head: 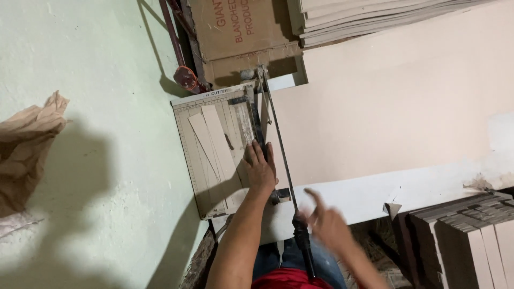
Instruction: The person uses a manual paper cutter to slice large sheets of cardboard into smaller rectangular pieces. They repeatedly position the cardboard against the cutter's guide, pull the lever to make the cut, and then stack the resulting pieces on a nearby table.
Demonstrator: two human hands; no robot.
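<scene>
At left of centre, the beige gridded paper cutter board (214, 155) is seen, with tan card strips (217, 142) lying lengthwise along it. The left hand (261, 168) is laid flat, fingers spread, on the clamp bar beside the blade. The long metal blade arm (278, 144) runs parallel to the strips, its black handle (303, 241) nearest the right hand (327, 225), which is blurred; its grip cannot be determined.

A grey, gridded guillotine paper cutter (211, 155) lies flat at centre; pale card strips (214, 136) rest on it; its black-handled blade arm (284, 160) points toward 6 o'clock.
</scene>
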